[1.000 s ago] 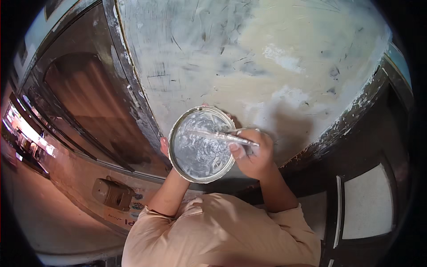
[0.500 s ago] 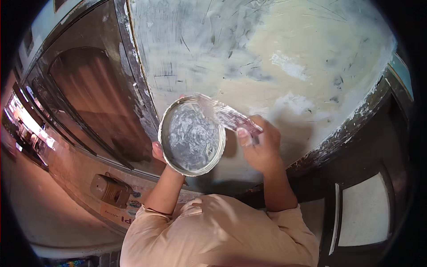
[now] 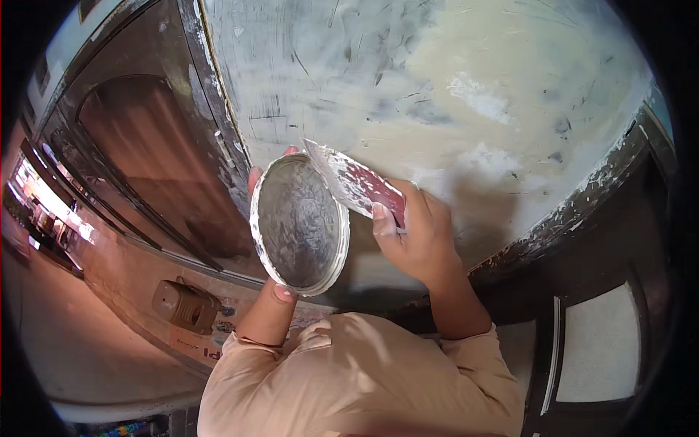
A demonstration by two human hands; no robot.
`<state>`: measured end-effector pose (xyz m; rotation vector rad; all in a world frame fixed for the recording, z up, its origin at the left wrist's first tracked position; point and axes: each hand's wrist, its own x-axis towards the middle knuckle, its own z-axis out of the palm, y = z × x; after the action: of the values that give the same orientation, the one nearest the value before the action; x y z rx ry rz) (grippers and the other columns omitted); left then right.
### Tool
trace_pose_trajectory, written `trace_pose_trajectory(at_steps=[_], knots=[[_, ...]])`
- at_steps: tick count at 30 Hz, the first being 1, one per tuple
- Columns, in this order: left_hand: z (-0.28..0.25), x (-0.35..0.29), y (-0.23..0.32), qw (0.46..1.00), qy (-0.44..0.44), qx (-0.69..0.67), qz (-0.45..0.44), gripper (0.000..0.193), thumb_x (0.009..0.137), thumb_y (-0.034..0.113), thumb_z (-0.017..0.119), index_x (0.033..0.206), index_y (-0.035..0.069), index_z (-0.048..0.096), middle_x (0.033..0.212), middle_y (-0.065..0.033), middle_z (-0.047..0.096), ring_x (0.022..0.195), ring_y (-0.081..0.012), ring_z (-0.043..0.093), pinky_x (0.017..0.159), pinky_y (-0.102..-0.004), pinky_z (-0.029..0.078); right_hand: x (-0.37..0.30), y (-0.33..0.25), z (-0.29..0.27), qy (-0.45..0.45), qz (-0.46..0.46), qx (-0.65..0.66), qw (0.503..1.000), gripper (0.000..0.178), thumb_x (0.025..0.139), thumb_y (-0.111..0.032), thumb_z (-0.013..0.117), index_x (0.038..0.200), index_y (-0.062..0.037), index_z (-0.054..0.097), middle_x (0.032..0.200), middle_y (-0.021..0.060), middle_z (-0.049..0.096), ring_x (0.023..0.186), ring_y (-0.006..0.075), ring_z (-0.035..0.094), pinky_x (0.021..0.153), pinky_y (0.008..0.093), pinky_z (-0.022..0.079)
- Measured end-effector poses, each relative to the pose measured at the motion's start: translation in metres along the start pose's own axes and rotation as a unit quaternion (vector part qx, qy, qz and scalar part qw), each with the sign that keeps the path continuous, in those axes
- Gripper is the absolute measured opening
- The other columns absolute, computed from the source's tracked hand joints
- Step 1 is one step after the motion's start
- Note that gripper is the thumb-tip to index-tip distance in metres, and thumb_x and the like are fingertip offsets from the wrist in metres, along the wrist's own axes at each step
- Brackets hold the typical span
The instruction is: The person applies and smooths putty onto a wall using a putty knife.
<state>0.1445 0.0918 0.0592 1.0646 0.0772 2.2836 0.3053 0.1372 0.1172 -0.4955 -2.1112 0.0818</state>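
Note:
My left hand (image 3: pixel 282 293) grips a round tub (image 3: pixel 344 255) from beneath and behind, with its thumb at the near rim and fingertips showing past the far left rim. The tub is tilted, and grey-white paste smears its inside and its rim. In my right hand (image 3: pixel 422 233) is a putty knife (image 3: pixel 357 182) with a dark red handle end and a wide blade coated in white paste. Its blade lies across the tub's right rim. Behind both stands a flat panel (image 3: pixel 349 87) with patchy cream and grey filler, and white patches on it.
A dark wooden door (image 3: pixel 145 146) with an arched panel stands at the left. On the floor at lower left, a brown plastic stool-like object (image 3: pixel 186 306) sits by a printed cardboard sheet (image 3: pixel 193 342). A dark frame with a pale panel (image 3: pixel 601 346) is at lower right.
The tub has tipped more steeply and shifted slightly left. The putty knife has turned so its broad face shows, moving a little left with my right hand.

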Motion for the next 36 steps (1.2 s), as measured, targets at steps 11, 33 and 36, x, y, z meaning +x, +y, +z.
trace_pose_trajectory(at_steps=[11, 33, 36], knots=[[-0.016, 0.009, 0.001, 0.992, -0.074, -0.09, 0.04, 0.083, 0.08, 0.056, 0.056, 0.149, 0.016, 0.033, 0.148, -0.0167, 0.039, 0.135, -0.0333, 0.04, 0.113, -0.0506, 0.034, 0.009, -0.007, -0.008, -0.104, 0.169, 0.177, 0.964, 0.028, 0.089, -0.009, 0.059, 0.116, 0.0013, 0.058, 0.086, 0.0126, 0.067, 0.07, 0.0169, 0.062, 0.069, 0.031, 0.05], [-0.053, 0.041, 0.079, 0.987, -0.04, -0.154, -0.002, 0.089, 0.083, 0.055, 0.068, 0.152, 0.021, 0.024, 0.153, -0.0158, 0.031, 0.138, -0.0339, 0.036, 0.111, -0.0519, 0.039, 0.193, -0.081, -0.066, 0.13, -0.406, -0.355, 0.832, 0.019, 0.078, -0.027, 0.069, 0.096, -0.0301, 0.073, 0.106, -0.0045, 0.068, 0.111, 0.0207, 0.058, 0.097, 0.043, 0.041], [-0.065, 0.046, 0.094, 0.942, -0.007, -0.316, -0.111, 0.063, 0.101, 0.059, 0.029, 0.148, 0.017, 0.039, 0.148, -0.0161, 0.041, 0.133, -0.0357, 0.044, 0.105, -0.0553, 0.044, 0.219, -0.082, -0.055, 0.098, -0.433, -0.374, 0.814, 0.014, 0.079, -0.027, 0.067, 0.093, -0.0277, 0.071, 0.103, -0.0076, 0.066, 0.115, 0.0133, 0.057, 0.107, 0.0452, 0.035]])
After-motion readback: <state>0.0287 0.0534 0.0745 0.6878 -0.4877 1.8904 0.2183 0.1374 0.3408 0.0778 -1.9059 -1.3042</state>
